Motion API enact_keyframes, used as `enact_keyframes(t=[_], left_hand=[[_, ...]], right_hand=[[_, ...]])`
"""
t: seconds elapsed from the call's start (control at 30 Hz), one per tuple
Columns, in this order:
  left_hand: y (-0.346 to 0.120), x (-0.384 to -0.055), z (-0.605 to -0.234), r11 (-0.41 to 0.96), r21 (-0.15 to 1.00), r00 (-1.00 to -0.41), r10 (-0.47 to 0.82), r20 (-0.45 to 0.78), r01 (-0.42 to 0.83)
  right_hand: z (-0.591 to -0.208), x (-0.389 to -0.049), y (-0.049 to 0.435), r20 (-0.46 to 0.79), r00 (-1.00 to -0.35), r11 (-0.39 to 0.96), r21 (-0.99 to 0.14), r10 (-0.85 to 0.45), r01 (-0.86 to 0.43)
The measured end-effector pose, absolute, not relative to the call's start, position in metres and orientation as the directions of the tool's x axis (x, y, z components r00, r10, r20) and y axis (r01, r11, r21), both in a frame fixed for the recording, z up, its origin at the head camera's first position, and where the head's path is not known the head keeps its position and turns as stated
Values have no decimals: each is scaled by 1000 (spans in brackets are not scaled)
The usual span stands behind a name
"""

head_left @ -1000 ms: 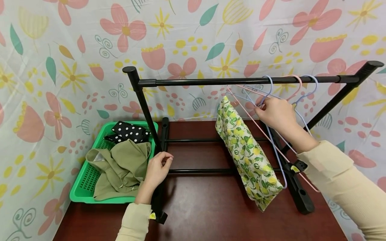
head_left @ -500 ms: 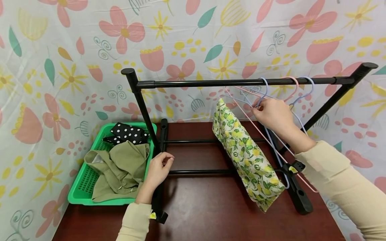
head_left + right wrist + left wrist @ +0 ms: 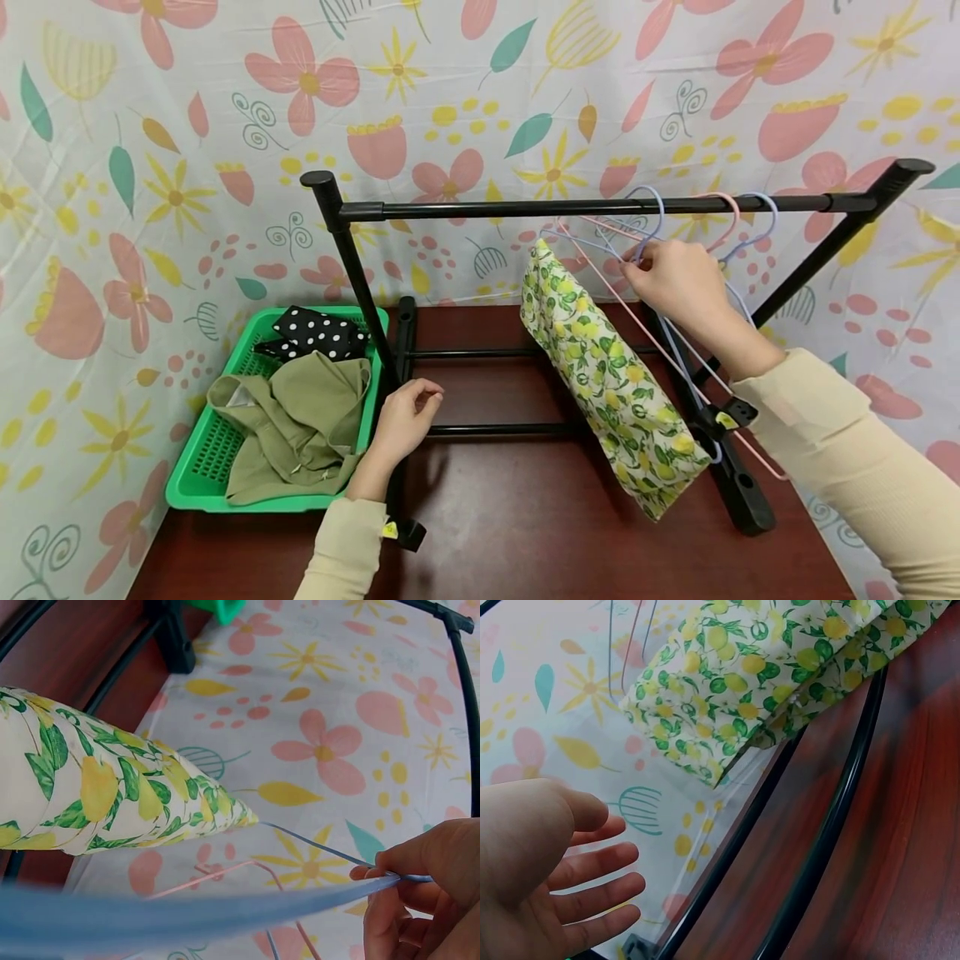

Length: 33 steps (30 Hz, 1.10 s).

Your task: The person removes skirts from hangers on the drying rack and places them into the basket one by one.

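My right hand (image 3: 678, 279) pinches a blue clothes hanger (image 3: 315, 896) just below its hook, which loops over the black bar of the clothes rack (image 3: 487, 208). A cloth printed with lemons and leaves (image 3: 603, 375) hangs folded over this hanger, slanting toward the front. My left hand (image 3: 405, 417) hovers by the rack's left post, fingers loosely curved and holding nothing. In the left wrist view that hand (image 3: 562, 870) has its fingers spread below the lemon cloth.
A pink hanger (image 3: 726, 218) and another blue hanger (image 3: 765, 217) hang farther right on the bar. At left, a green basket (image 3: 187, 492) holds an olive garment (image 3: 300, 425) and a black polka-dot cloth (image 3: 318, 332). The rack stands on a dark red table (image 3: 525, 533) against a floral curtain.
My right hand has shifted slightly left with the blue hanger, and the lemon cloth's far end has swung left. My left hand has moved a little to the right.
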State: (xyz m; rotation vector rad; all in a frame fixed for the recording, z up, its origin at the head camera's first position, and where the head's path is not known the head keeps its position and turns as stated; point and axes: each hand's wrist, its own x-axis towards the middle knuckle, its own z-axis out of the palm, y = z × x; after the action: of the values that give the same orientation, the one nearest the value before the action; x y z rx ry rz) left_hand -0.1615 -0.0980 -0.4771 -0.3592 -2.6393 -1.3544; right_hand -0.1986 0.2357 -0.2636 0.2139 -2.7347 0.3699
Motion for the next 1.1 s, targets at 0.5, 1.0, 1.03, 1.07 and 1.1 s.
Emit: enact_keyframes(t=[0.5, 1.0, 1.03, 1.07, 1.1], left_hand=[[-69, -173, -488, 547, 803, -972, 149, 182, 235], [-47, -192, -488, 517, 835, -980, 162, 119, 187], [-46, -192, -489, 518, 837, -981, 162, 107, 177], [-45, -192, -489, 520, 838, -982, 162, 96, 167], [-44, -193, -490, 518, 841, -983, 161, 84, 157]], right_hand=[[-258, -198, 221, 380, -920, 946, -253, -98, -205], [-253, -195, 200, 419, -897, 927, -261, -144, -270], [-253, -195, 199, 424, -893, 926, -257, -149, -276], [-252, -195, 197, 428, -891, 926, -253, -154, -281], [-252, -195, 195, 434, -887, 925, -247, -160, -288]])
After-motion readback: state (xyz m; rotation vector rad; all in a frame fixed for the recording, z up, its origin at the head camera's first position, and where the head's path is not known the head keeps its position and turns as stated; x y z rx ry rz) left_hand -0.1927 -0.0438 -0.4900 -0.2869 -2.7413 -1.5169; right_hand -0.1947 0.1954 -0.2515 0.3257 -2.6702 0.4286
